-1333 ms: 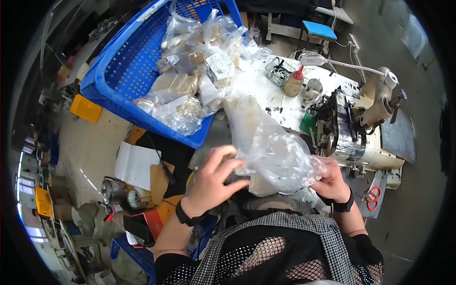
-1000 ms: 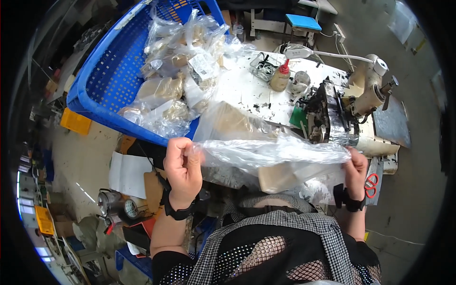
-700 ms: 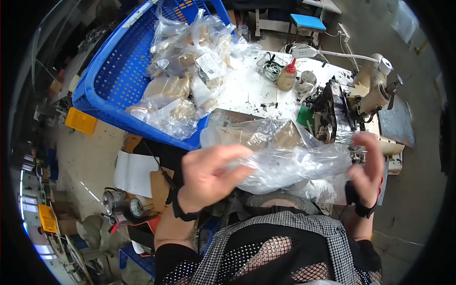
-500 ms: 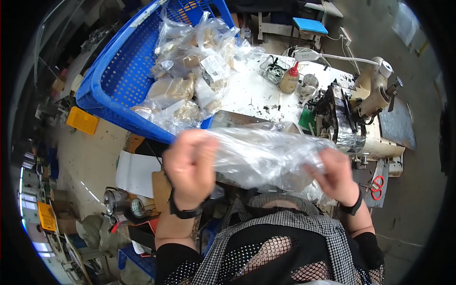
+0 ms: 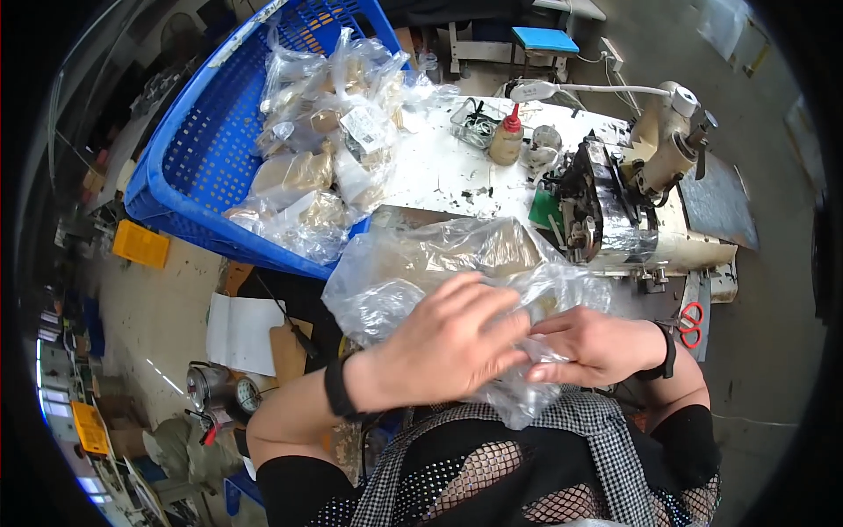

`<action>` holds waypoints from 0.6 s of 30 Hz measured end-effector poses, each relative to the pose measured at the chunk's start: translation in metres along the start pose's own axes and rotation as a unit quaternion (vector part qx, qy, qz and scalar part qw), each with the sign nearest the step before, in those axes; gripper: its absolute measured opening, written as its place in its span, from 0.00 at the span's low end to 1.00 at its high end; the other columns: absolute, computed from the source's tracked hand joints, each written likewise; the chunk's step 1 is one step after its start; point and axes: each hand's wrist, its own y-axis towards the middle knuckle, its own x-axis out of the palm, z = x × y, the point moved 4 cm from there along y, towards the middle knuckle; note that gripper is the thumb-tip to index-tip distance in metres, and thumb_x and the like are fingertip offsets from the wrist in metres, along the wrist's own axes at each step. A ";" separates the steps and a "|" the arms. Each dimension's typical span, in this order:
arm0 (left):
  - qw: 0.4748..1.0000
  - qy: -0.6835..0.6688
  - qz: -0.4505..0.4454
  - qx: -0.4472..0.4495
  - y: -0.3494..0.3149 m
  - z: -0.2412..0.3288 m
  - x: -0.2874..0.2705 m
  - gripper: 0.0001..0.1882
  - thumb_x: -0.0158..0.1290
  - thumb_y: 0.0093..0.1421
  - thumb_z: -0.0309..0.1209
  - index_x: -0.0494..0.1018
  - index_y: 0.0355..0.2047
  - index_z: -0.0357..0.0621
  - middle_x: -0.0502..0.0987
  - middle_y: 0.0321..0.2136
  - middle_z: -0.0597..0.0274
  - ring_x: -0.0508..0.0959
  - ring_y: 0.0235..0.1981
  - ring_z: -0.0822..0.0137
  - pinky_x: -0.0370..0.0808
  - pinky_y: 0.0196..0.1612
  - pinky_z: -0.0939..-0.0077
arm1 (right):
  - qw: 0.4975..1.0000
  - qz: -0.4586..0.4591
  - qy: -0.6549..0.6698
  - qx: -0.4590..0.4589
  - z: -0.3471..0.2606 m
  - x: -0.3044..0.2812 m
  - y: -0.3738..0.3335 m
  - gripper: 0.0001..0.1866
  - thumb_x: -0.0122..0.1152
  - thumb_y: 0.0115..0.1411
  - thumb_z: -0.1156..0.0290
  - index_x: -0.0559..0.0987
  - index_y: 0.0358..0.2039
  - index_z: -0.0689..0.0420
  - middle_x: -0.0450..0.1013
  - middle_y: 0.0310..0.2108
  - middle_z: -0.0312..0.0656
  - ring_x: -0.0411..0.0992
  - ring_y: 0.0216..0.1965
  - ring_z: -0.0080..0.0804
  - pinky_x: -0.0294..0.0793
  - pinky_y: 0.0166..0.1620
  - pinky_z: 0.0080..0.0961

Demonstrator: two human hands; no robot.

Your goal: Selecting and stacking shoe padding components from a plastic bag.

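Note:
A clear plastic bag (image 5: 378,281) with tan-brown contents lies in front of me at the near edge of the worktable. My right hand (image 5: 588,345) is closed on the bag's gathered plastic, between thumb and fingers, and a loose crumpled end hangs below it. Over the near side of the bag, my left hand (image 5: 448,347) has its fingers stretched and apart, their tips close to the gathered part. Whether the left fingertips touch the plastic is hard to make out.
A blue perforated crate (image 5: 189,167) at the left holds several similar filled bags (image 5: 299,171). On the white table (image 5: 439,176) stand a red-capped bottle (image 5: 507,140) and a clear tray (image 5: 472,123). A sewing machine (image 5: 615,202) is to the right, with red-handled scissors (image 5: 691,325) nearby.
The bag was stretched sideways between both hands; now it sits lower and fuller, with its plastic gathered. My left hand has moved right across it, close to the right hand.

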 end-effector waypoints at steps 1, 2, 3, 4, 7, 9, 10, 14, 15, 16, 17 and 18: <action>0.994 0.041 -0.077 -0.066 -0.004 -0.015 0.019 0.17 0.53 0.56 0.44 0.77 0.35 0.44 0.76 0.38 0.53 0.74 0.46 0.52 0.60 0.58 0.51 | 0.993 -0.078 -0.006 0.091 0.006 0.005 0.000 0.19 0.51 0.63 0.58 0.74 0.31 0.65 0.69 0.24 0.54 0.69 0.24 0.50 0.69 0.30 0.37; 0.994 0.038 -0.080 -0.062 -0.005 -0.022 0.028 0.17 0.53 0.56 0.44 0.77 0.35 0.44 0.76 0.38 0.53 0.74 0.46 0.52 0.60 0.58 0.51 | 0.971 -0.151 -0.010 0.185 0.013 0.010 -0.005 0.22 0.47 0.65 0.54 0.74 0.31 0.65 0.69 0.24 0.56 0.70 0.25 0.51 0.70 0.31 0.37; 0.956 0.129 -0.228 -0.131 -0.013 -0.035 0.043 0.19 0.51 0.57 0.47 0.76 0.38 0.46 0.75 0.41 0.53 0.72 0.49 0.52 0.49 0.61 0.47 | 0.971 -0.147 -0.009 0.187 0.014 0.010 -0.009 0.22 0.47 0.65 0.54 0.74 0.31 0.65 0.69 0.24 0.56 0.70 0.25 0.51 0.70 0.31 0.37; 0.883 0.215 -0.367 -0.196 -0.025 -0.052 0.056 0.21 0.48 0.58 0.49 0.76 0.42 0.48 0.74 0.45 0.53 0.69 0.53 0.52 0.38 0.64 0.43 | 0.965 -0.137 0.044 0.220 0.017 0.011 -0.015 0.25 0.44 0.65 0.52 0.74 0.32 0.64 0.68 0.22 0.56 0.69 0.26 0.52 0.69 0.32 0.38; 0.850 0.442 -0.269 -0.103 -0.058 -0.098 0.062 0.18 0.51 0.56 0.46 0.75 0.43 0.51 0.73 0.45 0.55 0.69 0.52 0.53 0.29 0.63 0.37 | 0.950 -0.102 0.094 0.281 0.035 0.019 -0.039 0.27 0.38 0.66 0.49 0.72 0.33 0.63 0.68 0.21 0.57 0.69 0.27 0.57 0.68 0.34 0.42; 0.880 0.406 -0.225 -0.105 -0.063 -0.109 0.052 0.17 0.53 0.55 0.44 0.75 0.42 0.52 0.73 0.43 0.56 0.70 0.50 0.54 0.31 0.64 0.40 | 0.944 -0.081 0.013 0.319 0.049 0.024 -0.049 0.23 0.38 0.67 0.54 0.70 0.32 0.63 0.69 0.22 0.57 0.70 0.29 0.57 0.68 0.35 0.45; 0.904 0.371 -0.179 -0.112 -0.059 -0.113 0.049 0.15 0.54 0.54 0.41 0.75 0.41 0.53 0.73 0.41 0.57 0.71 0.48 0.55 0.32 0.65 0.42 | 0.947 -0.084 -0.020 0.309 0.058 0.029 -0.053 0.15 0.43 0.65 0.62 0.69 0.34 0.63 0.71 0.25 0.56 0.72 0.31 0.55 0.70 0.36 0.46; 0.886 0.382 -0.163 -0.204 -0.040 -0.117 0.052 0.11 0.47 0.53 0.26 0.76 0.35 0.47 0.74 0.33 0.54 0.73 0.42 0.61 0.47 0.66 0.57 | 0.935 -0.007 -0.196 0.295 0.091 0.036 -0.060 0.11 0.51 0.58 0.69 0.68 0.36 0.63 0.71 0.27 0.55 0.72 0.32 0.54 0.72 0.37 0.44; 0.899 0.397 -0.097 -0.156 -0.036 -0.118 0.044 0.08 0.48 0.51 0.26 0.76 0.30 0.45 0.73 0.30 0.54 0.73 0.40 0.59 0.53 0.63 0.58 | 0.915 0.010 -0.235 0.327 0.097 0.031 -0.058 0.15 0.54 0.55 0.70 0.67 0.40 0.63 0.71 0.31 0.55 0.73 0.32 0.51 0.73 0.36 0.41; 0.892 0.411 -0.086 -0.168 -0.036 -0.120 0.037 0.08 0.48 0.51 0.26 0.76 0.29 0.45 0.73 0.30 0.54 0.73 0.40 0.59 0.56 0.61 0.58 | 0.892 0.026 -0.275 0.357 0.102 0.026 -0.058 0.21 0.57 0.51 0.71 0.66 0.45 0.62 0.71 0.35 0.54 0.73 0.33 0.49 0.74 0.36 0.39; 0.884 0.424 -0.074 -0.180 -0.033 -0.122 0.027 0.07 0.48 0.50 0.26 0.76 0.27 0.44 0.73 0.31 0.53 0.73 0.40 0.58 0.58 0.59 0.58 | 0.892 0.023 -0.272 0.361 0.104 0.024 -0.057 0.21 0.57 0.51 0.71 0.66 0.45 0.62 0.71 0.35 0.54 0.73 0.33 0.49 0.74 0.36 0.39; 0.886 0.421 -0.076 -0.181 -0.030 -0.124 0.021 0.07 0.48 0.50 0.26 0.76 0.27 0.44 0.73 0.31 0.53 0.73 0.40 0.58 0.58 0.59 0.58 | 0.872 0.008 -0.334 0.358 0.102 0.019 -0.056 0.26 0.58 0.50 0.71 0.64 0.50 0.61 0.69 0.40 0.55 0.74 0.33 0.47 0.74 0.35 0.37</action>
